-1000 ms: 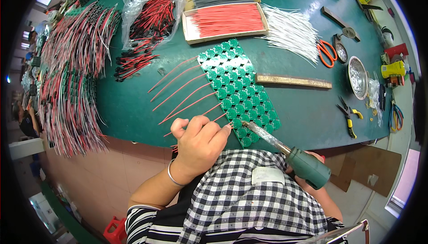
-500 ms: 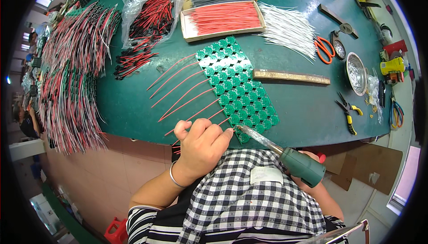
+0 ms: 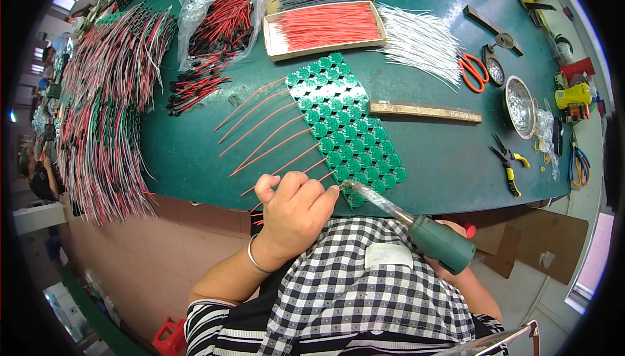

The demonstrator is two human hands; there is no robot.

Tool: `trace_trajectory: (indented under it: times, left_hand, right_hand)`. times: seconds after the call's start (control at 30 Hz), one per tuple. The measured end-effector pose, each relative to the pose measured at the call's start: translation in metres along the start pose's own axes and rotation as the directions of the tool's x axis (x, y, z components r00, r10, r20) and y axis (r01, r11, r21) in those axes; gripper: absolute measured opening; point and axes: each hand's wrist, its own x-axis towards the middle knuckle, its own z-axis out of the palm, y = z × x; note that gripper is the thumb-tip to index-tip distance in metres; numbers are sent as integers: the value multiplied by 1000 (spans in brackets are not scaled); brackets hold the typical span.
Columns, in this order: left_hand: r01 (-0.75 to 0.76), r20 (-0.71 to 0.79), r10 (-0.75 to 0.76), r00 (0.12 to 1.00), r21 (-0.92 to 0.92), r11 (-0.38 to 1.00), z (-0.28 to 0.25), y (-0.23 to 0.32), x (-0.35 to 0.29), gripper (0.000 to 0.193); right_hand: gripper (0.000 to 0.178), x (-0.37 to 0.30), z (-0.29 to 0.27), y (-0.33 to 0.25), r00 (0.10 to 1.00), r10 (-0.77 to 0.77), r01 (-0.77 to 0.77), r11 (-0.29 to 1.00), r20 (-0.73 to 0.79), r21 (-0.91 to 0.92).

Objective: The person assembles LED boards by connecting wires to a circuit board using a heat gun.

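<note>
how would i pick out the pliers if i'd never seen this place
Start with the big green table and go to its right side, where a round metal bowl sits. Just below the bowl in the picture, the pliers lie spread open. Their yellow-and-black handles set them apart from the scissors higher up, whose looped handles are orange.

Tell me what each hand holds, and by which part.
Left hand: apparently a red wire, near one end. Right hand: soldering iron, by its green handle.
</note>
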Motion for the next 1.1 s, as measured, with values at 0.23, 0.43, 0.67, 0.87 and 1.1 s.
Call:
trace_trajectory:
  times: [0.23,0.43,0.67,0.87,1.1]
  left_hand:
    - [1,2,-1,1000,4,1000,-1,0,0,16]
    - [1,2,-1,1000,7,1000,0,1,0,15]
    - [-36,-8,36,999,-15,999,-8,8,-4,12]
    - [-66,7,66,998,-48,997,-2,10,-10,6]
    - [-60,27,61,998,-41,997,0,11,-9,7]
  right_hand:
    - [20,0,-9,3,995,-35,36,999,95,-10]
    - [21,-5,-9,3,997,33,-36,998,65,48]
    - [16,-19,-21,-2,995,46,-36,992,85,-117]
    - [16,-13,-21,-7,996,-35,37,999,78,-25]
    - [25,-21,-17,4,988,-143,152,973,65,-171]
